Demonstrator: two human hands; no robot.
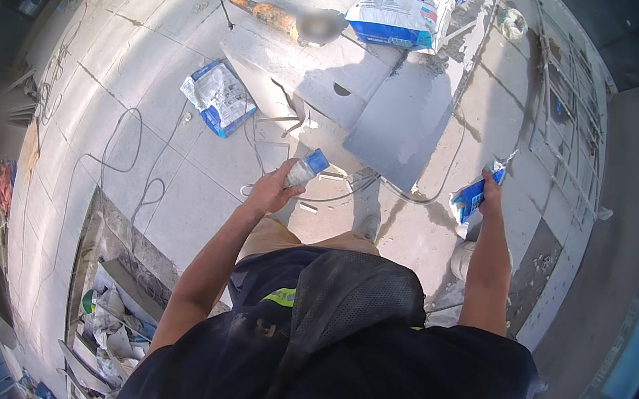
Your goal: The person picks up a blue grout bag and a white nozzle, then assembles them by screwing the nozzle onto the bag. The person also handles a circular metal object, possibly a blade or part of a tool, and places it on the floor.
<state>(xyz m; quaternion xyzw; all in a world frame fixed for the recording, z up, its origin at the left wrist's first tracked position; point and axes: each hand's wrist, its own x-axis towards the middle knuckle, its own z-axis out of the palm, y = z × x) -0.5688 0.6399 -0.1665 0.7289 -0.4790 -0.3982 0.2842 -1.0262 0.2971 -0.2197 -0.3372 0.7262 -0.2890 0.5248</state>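
Note:
My left hand (272,190) is closed around a small whitish container with a blue end (309,169), held over the floor in front of my legs. Out to the right, my right hand (491,189) grips a crumpled blue and white packet (466,202), its torn top sticking up past my fingers. Left of my left hand, a flattened blue and white bag (221,100) lies on the floor. Between my hands and farther off is a smooth grey panel (403,126), beside a pale box-like slab (312,76).
A large white and blue sack (407,12) stands at the far middle. Left of it lies an orange power tool (268,14), partly blurred. Loose cables (130,148) trail across the tiles. A debris-filled opening (115,318) is at lower left; a metal frame (569,112) is at right.

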